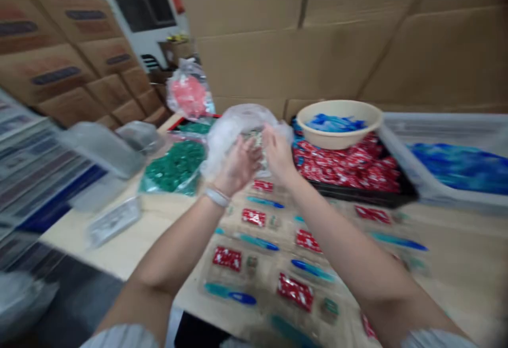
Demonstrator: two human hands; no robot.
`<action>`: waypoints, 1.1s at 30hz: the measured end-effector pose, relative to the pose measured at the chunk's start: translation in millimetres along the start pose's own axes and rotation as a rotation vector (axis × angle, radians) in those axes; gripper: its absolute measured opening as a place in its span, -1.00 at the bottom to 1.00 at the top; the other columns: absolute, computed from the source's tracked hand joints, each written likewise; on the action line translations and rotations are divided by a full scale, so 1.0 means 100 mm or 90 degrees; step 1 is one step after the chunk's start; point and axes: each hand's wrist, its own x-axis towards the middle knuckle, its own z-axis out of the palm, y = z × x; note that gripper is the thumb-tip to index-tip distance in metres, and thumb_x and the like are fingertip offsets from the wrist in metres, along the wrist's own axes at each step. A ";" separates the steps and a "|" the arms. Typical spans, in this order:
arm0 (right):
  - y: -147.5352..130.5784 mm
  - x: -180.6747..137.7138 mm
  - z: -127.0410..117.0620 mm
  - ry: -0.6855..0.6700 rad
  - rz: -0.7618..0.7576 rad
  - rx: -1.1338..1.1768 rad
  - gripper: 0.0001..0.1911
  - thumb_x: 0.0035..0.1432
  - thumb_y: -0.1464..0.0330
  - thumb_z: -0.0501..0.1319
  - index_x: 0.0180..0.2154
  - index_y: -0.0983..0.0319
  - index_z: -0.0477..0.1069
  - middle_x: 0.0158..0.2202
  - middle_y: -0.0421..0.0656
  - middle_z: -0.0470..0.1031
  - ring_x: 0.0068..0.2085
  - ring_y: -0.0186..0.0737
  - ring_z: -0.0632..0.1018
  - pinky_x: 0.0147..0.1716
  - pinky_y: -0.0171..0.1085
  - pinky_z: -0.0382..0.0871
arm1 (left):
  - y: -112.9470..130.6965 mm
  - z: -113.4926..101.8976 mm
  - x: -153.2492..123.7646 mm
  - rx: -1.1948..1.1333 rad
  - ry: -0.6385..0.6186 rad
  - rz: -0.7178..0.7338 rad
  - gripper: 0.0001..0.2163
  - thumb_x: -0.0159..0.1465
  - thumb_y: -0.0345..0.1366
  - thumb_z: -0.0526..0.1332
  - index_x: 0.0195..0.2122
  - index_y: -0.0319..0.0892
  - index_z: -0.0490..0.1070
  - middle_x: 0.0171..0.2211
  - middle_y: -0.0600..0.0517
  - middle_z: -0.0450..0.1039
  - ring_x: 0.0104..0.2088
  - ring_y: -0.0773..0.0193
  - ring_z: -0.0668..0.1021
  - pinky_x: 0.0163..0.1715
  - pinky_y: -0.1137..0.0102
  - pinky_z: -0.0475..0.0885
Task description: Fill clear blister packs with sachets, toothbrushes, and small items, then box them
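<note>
Both my hands are at the mouth of a white plastic bag [226, 131] that holds small pale greenish pieces, too blurred to name. My left hand [240, 165] is open at the bag's near side, palm turned inward and fingers apart. Opposite it, my right hand [278, 149] has its fingers stretched out along the bag's right side. No held object shows in either hand. Under my forearms lie rows of clear trays, each with a red patterned packet [227, 258], a small greenish cube [251, 263] and a blue and teal pen-like stick [230, 293].
Left of the bag lies a bag of green pieces [174, 165], with clear plastic containers [105, 147] beyond. On the right, a cream basin [339, 139] of blue pieces rests over a black tray [357, 192] of red packets. A translucent bin [448, 197] stands further right. Cardboard boxes [254, 67] rise behind.
</note>
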 end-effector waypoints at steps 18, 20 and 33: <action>-0.98 -0.56 2.72 -0.550 -0.264 -0.207 -0.56 0.09 0.47 0.02 0.05 0.16 0.21 0.04 -0.06 0.30 -0.09 -0.19 0.42 -0.15 -0.24 0.27 | 0.25 -4.32 -2.12 1.049 0.266 -0.138 -0.11 -0.24 0.10 0.28 0.12 -0.18 0.11 0.19 -0.20 -0.04 0.18 -0.11 0.02 0.09 0.09 -0.05; -0.98 -0.78 2.79 -0.598 -0.367 -0.251 -0.50 0.08 0.31 0.10 0.09 0.16 0.15 0.15 -0.03 0.14 0.05 -0.06 0.29 -0.01 -0.09 0.16 | 0.25 -4.46 -2.01 1.105 0.188 -0.244 -0.06 -0.21 0.13 0.24 0.18 -0.14 -0.04 0.23 -0.19 -0.16 0.19 -0.13 -0.05 0.09 0.05 -0.11; -0.77 -0.85 2.30 -0.504 -0.324 -0.385 -0.45 0.08 0.10 0.05 0.06 0.21 0.20 0.11 0.02 0.20 0.11 0.01 0.19 0.08 0.05 -0.06 | 0.01 -4.01 -2.27 1.116 0.078 -0.140 -0.22 -0.12 0.15 0.18 0.13 -0.05 0.08 0.16 -0.12 0.04 0.10 -0.02 0.16 0.06 0.12 -0.03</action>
